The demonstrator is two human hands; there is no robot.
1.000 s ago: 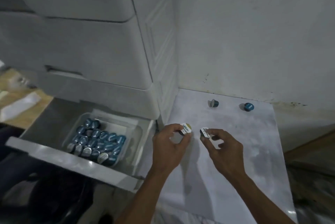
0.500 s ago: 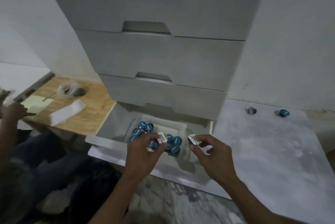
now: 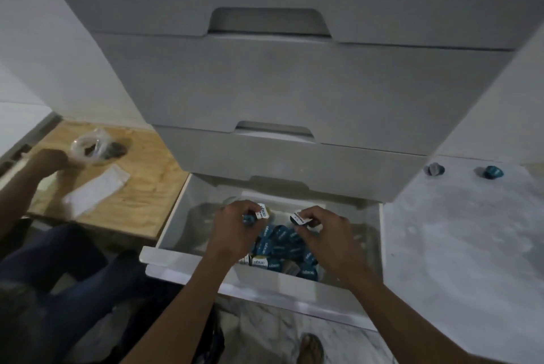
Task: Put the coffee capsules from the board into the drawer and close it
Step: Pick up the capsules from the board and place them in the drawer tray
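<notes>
Holding capsules over the drawer (image 3: 379, 234): left hand (image 3: 235, 231) and right hand (image 3: 321, 231) fingers each pinch one | risk: a release off the tub (image 3: 282, 197) scatters them | two capsules (image 3: 462, 171) remain far right on the board (image 3: 456, 246).

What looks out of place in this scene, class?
Two capsules lie tipped on their sides on the grey board, apart from the pile in the open drawer. Nothing looks spilled or damaged.

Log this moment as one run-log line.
left hand: holds capsule | right hand: holds capsule | both over open drawer | two capsules on board
</notes>
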